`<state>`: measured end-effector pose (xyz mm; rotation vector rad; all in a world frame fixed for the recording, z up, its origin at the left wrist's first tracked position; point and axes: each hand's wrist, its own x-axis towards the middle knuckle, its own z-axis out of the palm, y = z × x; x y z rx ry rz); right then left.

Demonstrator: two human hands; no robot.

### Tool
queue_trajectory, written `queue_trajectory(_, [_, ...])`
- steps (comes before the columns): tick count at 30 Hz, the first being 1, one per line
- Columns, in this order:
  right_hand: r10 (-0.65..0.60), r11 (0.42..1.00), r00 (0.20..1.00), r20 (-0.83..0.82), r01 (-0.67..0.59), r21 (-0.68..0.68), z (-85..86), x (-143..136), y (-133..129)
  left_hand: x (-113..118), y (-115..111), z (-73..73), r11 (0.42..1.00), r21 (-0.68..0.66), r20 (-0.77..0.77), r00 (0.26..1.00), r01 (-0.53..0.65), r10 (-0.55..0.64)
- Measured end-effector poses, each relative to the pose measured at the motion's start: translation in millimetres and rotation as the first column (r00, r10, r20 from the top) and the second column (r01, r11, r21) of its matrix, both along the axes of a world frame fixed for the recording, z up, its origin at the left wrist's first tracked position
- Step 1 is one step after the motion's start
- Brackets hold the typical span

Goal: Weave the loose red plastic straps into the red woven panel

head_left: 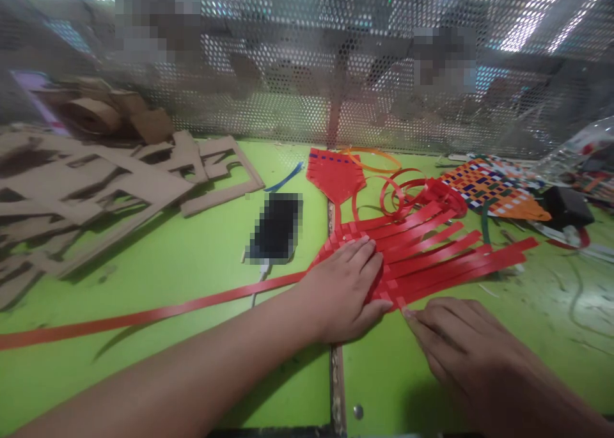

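A piece of weaving made of red strips (pixel 412 256) lies on the green table, its loose strip ends fanned out to the right. My left hand (pixel 352 284) rests flat on the woven part, fingers stretched forward and thumb to the right. At the weave's near edge, my right hand (pixel 455 336) is closed in a pinch on the end of a red strip (pixel 401 302). One long red strip (pixel 158 313) runs from under my left hand to the table's left edge. Part of the weave is hidden beneath my left hand.
Cut cardboard frames (pixel 119 176) are heaped at the left. A dark phone-like object (pixel 275 227) with a white cable lies centre-left. Behind the weave are a finished-looking red woven piece (pixel 336 174) and curled strips (pixel 398 195). A multicoloured woven piece (pixel 494 188) lies right, before a perforated screen (pixel 288 73).
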<state>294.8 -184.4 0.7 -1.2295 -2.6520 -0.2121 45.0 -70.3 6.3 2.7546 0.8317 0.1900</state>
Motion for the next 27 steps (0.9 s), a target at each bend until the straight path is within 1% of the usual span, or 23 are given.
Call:
queue_trajectory(5, [0.002,1.0,1.0,-0.027,-0.002,-0.001,1.3,-2.0,-0.6,-1.1,1.0,2.7,1.0,0.009,0.015,1.0,0.012,-0.012])
queue_trajectory(12, [0.011,0.999,0.999,-0.032,-0.012,-0.038,3.9,-0.7,-1.0,0.4,-0.5,2.1,0.999,0.029,0.013,1.0,0.019,-0.019])
queue_trajectory(17, [0.012,1.0,1.0,-0.017,-0.012,0.02,4.4,5.1,-1.1,1.3,-1.2,2.6,0.999,0.03,0.006,1.0,0.021,-0.021])
queue_trajectory(21, [0.034,0.997,0.998,0.059,-0.037,0.064,-3.4,14.1,-3.9,1.1,-1.2,-0.3,0.999,0.048,0.016,1.0,0.018,-0.019])
queue_trajectory(24, [0.053,0.998,0.995,0.08,-0.055,0.022,-11.6,20.1,-5.1,0.8,-1.0,-2.9,0.999,0.05,0.036,0.999,0.014,-0.016])
queue_trajectory(27, [0.044,0.999,0.998,0.047,-0.043,-0.02,-20.2,25.3,-3.5,0.7,-1.0,-3.8,0.999,0.047,0.046,0.999,0.013,-0.015])
